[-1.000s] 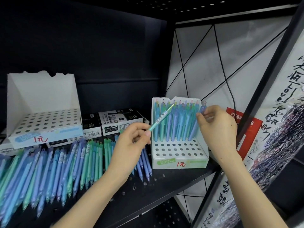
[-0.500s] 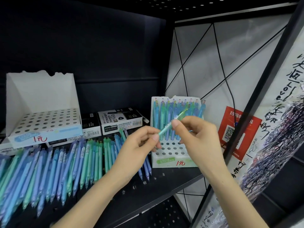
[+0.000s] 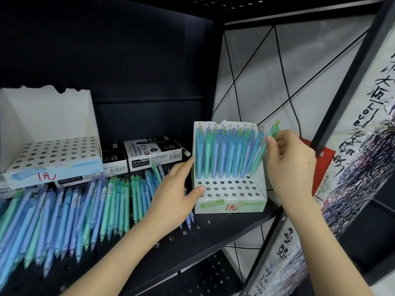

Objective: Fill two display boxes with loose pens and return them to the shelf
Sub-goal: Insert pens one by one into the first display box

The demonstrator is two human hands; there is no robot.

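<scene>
A white display box (image 3: pixel 229 205) with a holed tray stands at the shelf's right end; blue and green pens (image 3: pixel 222 154) fill its back rows. My right hand (image 3: pixel 288 159) pinches a green pen (image 3: pixel 269 139) and holds it tilted at the box's right side, its tip down among the back holes. My left hand (image 3: pixel 177 193) rests open against the box's left wall, thumb at the front corner. A second, empty white display box (image 3: pixel 53 161) stands at the left. Several loose pens (image 3: pixel 70 212) lie in a row on the shelf between them.
Black-and-white marker cartons (image 3: pixel 154 153) lie behind the loose pens. The black perforated shelf (image 3: pixel 213 233) ends just right of the filled box at a slanted metal post (image 3: pixel 333 116). A red sign (image 3: pixel 322 167) hangs behind my right hand.
The green pen passed from my left hand to my right, which carried it to the box's right side. My left hand dropped to the box's left wall.
</scene>
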